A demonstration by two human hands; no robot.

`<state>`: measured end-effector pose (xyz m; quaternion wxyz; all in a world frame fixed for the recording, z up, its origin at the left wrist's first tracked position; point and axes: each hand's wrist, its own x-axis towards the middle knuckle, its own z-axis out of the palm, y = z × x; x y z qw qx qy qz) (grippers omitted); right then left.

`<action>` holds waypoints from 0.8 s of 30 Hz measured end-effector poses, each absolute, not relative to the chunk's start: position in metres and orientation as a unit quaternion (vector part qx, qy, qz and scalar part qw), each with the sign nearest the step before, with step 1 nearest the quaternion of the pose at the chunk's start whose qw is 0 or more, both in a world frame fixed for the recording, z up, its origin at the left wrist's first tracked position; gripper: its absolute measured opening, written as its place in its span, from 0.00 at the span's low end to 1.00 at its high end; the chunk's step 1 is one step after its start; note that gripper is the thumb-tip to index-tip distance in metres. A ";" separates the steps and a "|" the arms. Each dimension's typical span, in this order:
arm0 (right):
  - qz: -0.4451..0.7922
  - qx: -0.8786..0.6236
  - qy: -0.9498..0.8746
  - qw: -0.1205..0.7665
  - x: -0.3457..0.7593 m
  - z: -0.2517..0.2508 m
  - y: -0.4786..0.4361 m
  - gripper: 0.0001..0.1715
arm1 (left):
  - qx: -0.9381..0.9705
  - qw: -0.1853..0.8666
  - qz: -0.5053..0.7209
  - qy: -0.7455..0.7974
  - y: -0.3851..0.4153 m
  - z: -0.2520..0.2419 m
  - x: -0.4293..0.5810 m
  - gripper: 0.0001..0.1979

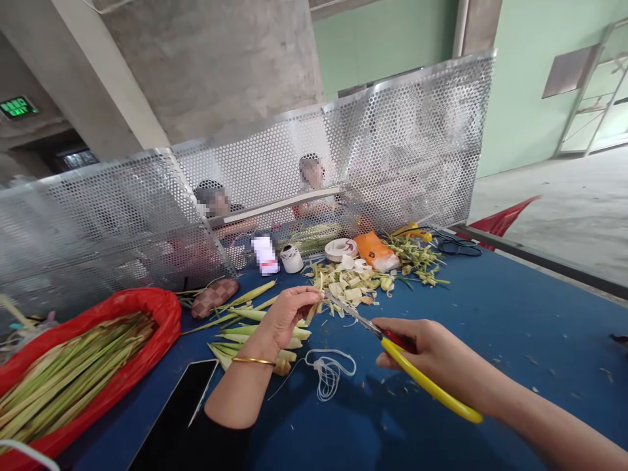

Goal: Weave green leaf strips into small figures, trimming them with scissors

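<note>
My left hand (289, 314), with a gold bangle at the wrist, pinches a small pale green piece of husk (313, 311). My right hand (417, 343) is closed on scissors (422, 378) with a yellow and a red handle. The blade tips meet the husk right at my left fingertips. Behind them lies a heap of pale husk scraps (350, 281). Green pointed husks (245, 337) lie beside and partly behind my left wrist. Below both hands, a loose tangle of white cord (331, 373) rests on the blue tabletop (314, 425).
A red bag (164, 314) holds long green leaves at left, near a dark flat tablet-like thing (171, 412). At the back stand a checkered pouch (214, 299), white roll (292, 259), tape roll (341, 249), orange packet (375, 251) and perforated metal screen (265, 154). Two people sit beyond it.
</note>
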<state>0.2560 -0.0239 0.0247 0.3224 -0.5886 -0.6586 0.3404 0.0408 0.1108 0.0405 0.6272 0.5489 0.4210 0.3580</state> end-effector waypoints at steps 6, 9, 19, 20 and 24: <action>0.322 -0.587 -0.655 0.350 0.256 0.023 -0.024 0.14 | 0.543 0.621 0.378 0.420 0.108 0.044 0.041 0.09; 0.340 -0.587 -0.645 0.352 0.254 0.023 -0.024 0.12 | 0.545 0.618 0.380 0.419 0.105 0.046 0.043 0.09; 0.344 -0.582 -0.654 0.340 0.254 0.019 -0.023 0.12 | 0.578 0.616 0.341 0.413 0.106 0.045 0.041 0.04; 0.343 -0.579 -0.655 0.343 0.254 0.018 -0.023 0.12 | 0.578 0.616 0.341 0.413 0.106 0.044 0.041 0.04; 0.335 -0.577 -0.655 0.355 0.253 0.016 -0.022 0.12 | 0.561 0.627 0.342 0.418 0.106 0.044 0.041 0.06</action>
